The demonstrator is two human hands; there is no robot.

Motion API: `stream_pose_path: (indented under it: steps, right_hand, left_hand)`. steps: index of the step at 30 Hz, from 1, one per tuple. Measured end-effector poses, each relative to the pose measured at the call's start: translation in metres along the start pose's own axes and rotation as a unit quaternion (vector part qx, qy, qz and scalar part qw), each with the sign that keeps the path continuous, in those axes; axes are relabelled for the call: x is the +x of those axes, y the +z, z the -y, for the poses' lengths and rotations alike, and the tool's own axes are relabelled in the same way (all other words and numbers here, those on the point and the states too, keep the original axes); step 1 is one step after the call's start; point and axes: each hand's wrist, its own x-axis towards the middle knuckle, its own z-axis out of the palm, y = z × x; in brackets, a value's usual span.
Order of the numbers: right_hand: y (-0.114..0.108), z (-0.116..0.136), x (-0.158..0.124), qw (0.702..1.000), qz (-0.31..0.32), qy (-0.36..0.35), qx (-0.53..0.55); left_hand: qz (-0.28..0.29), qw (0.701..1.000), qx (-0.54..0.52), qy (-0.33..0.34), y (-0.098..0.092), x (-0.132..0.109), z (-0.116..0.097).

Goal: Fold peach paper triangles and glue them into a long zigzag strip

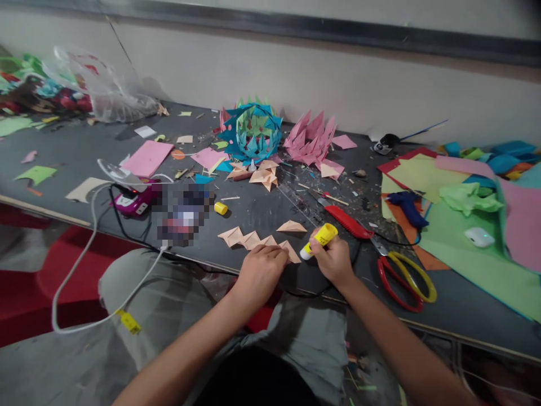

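My right hand point(336, 259) is wrapped around a yellow glue stick point(324, 234), its uncapped white end tilted down toward the left. Fingers together and bent, my left hand point(262, 273) holds down the right part of a peach folded-paper strip point(250, 240) at the table's front edge. The strip is a row of joined pointed pieces; its part under my fingers is hidden. A separate peach folded piece point(291, 226) lies just behind it. The yellow glue cap point(220, 208) stands apart, further left.
Behind lie peach folded pieces point(265, 176), a blue paper ring point(258, 132) and a pink spiky one point(310, 138). To the right are a red-handled cutter point(347, 221), scissors point(408, 279), a blue glue gun point(408, 208) and coloured sheets point(460, 242). A blurred-out phone-like object point(186, 217) and cable lie left.
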Motion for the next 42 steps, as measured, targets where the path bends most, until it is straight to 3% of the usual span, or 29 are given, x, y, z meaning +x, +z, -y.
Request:
stream_pose_path:
  steps: [5, 8, 10, 15, 18, 22, 25, 28, 36, 42]
  right_hand:
    - [0.003, 0.002, 0.003, 0.992, 0.118, -0.051, -0.015]
    - [0.004, 0.001, 0.003, 0.989, 0.135, -0.056, -0.036]
    - [0.003, -0.001, 0.0, 0.995, 0.094, -0.044, -0.012]
    - [-0.009, -0.011, -0.005, 0.993, -0.1, 0.003, 0.065]
    - [-0.021, -0.016, 0.001, 0.988, -0.14, -0.009, 0.061]
    - [-0.026, -0.017, 0.016, 0.991, -0.021, -0.083, -0.101]
    - [-0.019, -0.014, 0.024, 0.959, 0.091, -0.121, -0.24]
    - [-0.01, -0.013, 0.027, 0.929, 0.138, -0.144, -0.313]
    - [-0.011, -0.015, 0.02, 0.921, 0.154, -0.136, -0.333]
    - [-0.024, 0.007, -0.014, 0.958, 0.023, -0.139, -0.25]
  left_hand:
    - [0.003, 1.0, 0.015, 0.003, -0.001, 0.0, -0.001]
    - [0.014, 1.0, 0.011, 0.003, -0.001, 0.001, 0.0]
    - [0.02, 1.0, 0.002, -0.003, -0.001, 0.001, 0.0]
    - [0.026, 0.999, -0.017, -0.011, -0.001, 0.002, 0.002]
    - [0.037, 0.999, -0.022, -0.006, -0.002, 0.003, 0.003]
    - [0.029, 0.999, -0.027, -0.011, -0.002, 0.002, 0.003]
    - [0.012, 1.0, -0.024, -0.008, -0.002, 0.001, 0.002]
    - [0.006, 1.0, -0.017, -0.007, -0.001, 0.0, 0.002]
    - [0.005, 0.999, -0.036, -0.013, -0.001, -0.001, 0.003]
    - [0.028, 0.998, -0.043, -0.024, -0.003, 0.002, 0.002]
